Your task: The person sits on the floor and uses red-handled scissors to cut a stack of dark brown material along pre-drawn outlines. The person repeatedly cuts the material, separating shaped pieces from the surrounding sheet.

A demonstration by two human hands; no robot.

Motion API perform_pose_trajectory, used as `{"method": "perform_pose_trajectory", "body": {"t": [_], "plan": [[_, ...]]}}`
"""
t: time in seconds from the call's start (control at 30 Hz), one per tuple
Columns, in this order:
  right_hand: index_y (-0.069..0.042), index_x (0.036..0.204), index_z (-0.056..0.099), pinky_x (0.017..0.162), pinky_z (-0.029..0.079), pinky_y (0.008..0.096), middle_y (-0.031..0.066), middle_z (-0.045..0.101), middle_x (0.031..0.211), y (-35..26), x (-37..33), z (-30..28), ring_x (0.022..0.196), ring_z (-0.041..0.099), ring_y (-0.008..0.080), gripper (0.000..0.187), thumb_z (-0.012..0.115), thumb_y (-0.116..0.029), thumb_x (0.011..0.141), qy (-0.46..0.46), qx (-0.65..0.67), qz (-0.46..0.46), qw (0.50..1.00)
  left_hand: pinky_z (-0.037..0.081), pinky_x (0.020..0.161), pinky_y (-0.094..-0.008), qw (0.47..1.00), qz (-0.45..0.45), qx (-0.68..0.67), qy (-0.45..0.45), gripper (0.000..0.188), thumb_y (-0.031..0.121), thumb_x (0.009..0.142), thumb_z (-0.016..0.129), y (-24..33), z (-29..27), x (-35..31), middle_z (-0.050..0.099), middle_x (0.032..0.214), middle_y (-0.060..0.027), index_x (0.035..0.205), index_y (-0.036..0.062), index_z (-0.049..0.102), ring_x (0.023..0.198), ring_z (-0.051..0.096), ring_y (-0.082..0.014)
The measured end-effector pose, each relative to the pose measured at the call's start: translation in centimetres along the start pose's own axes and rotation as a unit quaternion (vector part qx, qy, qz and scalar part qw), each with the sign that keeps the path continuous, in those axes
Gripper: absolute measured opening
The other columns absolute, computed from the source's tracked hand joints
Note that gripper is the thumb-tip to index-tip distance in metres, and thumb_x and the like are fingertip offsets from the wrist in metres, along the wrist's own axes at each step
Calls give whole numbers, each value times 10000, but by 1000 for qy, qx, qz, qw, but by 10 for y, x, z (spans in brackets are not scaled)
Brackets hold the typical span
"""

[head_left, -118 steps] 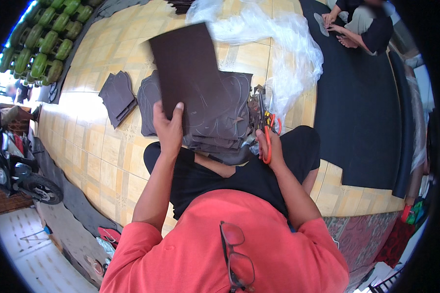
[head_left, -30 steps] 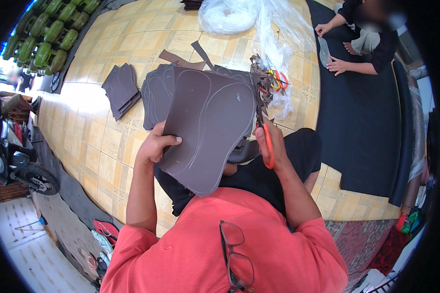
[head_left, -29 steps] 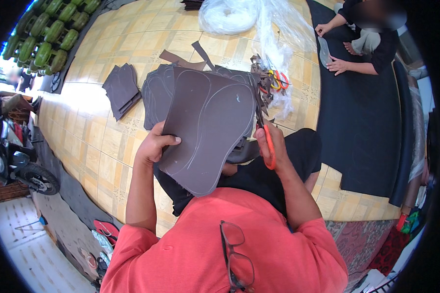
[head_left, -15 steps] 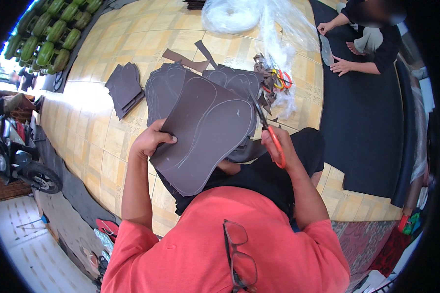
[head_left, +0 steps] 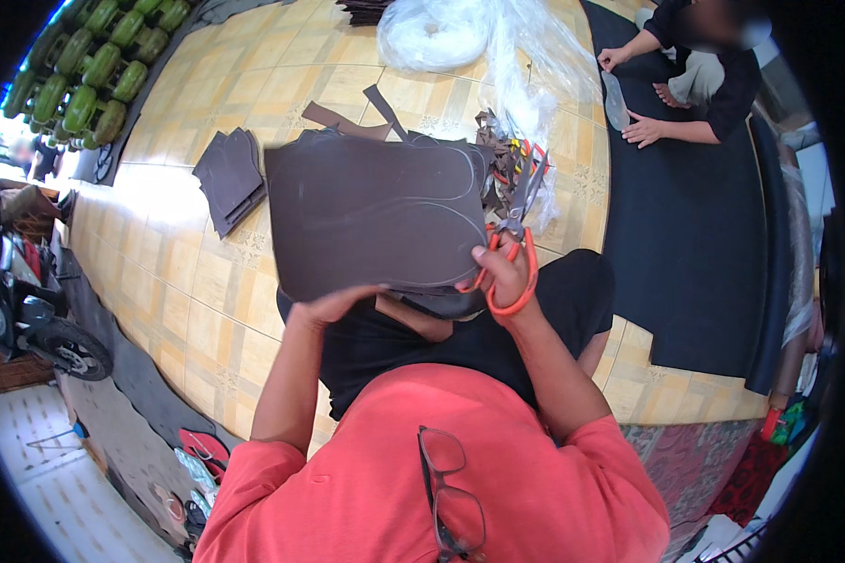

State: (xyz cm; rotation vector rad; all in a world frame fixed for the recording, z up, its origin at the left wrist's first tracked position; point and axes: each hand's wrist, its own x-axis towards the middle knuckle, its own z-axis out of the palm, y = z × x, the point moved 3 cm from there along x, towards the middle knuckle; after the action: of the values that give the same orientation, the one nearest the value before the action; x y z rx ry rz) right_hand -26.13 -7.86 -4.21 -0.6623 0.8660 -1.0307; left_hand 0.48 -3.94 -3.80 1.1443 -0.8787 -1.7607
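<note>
Because the scissors [head_left: 514, 223] sit looped on the right hand [head_left: 505, 272], blades pointing away from the body, its curled fingers can hold them while the thumb seems to press the brown sheet's [head_left: 371, 216] lower right corner, probably to steady it. The left hand [head_left: 333, 305] lies along the lower left edge, blurred; I cannot tell whether it pinches or merely supports. The sheet is in front of the lap, over the pile [head_left: 321, 136]. It looks smooth, matte and thin, roughly rectangular, with pale curved outlines. Jagged scraps [head_left: 507, 155] lie to the right near crinkled clear plastic [head_left: 432, 38], perhaps kept aside from a neat stack [head_left: 228, 183] at left on glossy tiles [head_left: 178, 291].
</note>
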Motion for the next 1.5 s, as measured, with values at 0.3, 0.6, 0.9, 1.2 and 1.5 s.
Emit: {"method": "perform_pose_trajectory", "body": {"t": [0.3, 0.6, 0.9, 1.2, 1.5], "plan": [[-6, 975, 546, 514, 485, 257, 51, 570, 699, 3, -12, 16, 553, 576, 126, 322, 577, -326, 961, 41, -191, -112, 974, 462, 989, -389, 957, 144, -184, 169, 384, 10, 900, 619, 22, 60, 12, 577, 1206, -108, 1271, 13, 518, 1133, 566, -236], [5, 918, 528, 670, 483, 378, 157, 600, 786, -18, -11, 14, 712, 611, 284, 309, 616, -289, 946, 33, -417, -180, 890, 461, 980, -374, 961, 156, -137, 181, 393, -18, 876, 623, 26, 47, 4, 587, 1198, -103, 1257, 6, 529, 1119, 573, -227], [0, 914, 528, 586, 448, 343, 121, 555, 701, -21, -15, 13, 612, 561, 232, 331, 551, -325, 968, 2, -418, -199, 886, 457, 969, -366, 968, 132, -118, 176, 400, 6, 865, 639, 28, 39, 4, 592, 1184, -105, 1250, 3, 528, 1105, 578, -227], [-3, 840, 554, 402, 378, 239, -4, 455, 538, -20, -20, 6, 411, 455, 73, 509, 446, -473, 1002, -55, -406, -129, 903, 502, 941, -399, 960, 171, -117, 189, 440, 34, 882, 646, 52, 25, 7, 589, 1181, -125, 1286, -7, 478, 1104, 589, -255], [-17, 818, 527, 499, 442, 301, 50, 486, 569, -15, -29, -8, 522, 562, 148, 389, 518, -364, 995, -18, -379, 8, 925, 498, 910, -357, 974, 131, -41, 179, 399, 83, 882, 671, 67, -13, 12, 629, 1142, -111, 1243, -27, 543, 1043, 613, -218]]}}
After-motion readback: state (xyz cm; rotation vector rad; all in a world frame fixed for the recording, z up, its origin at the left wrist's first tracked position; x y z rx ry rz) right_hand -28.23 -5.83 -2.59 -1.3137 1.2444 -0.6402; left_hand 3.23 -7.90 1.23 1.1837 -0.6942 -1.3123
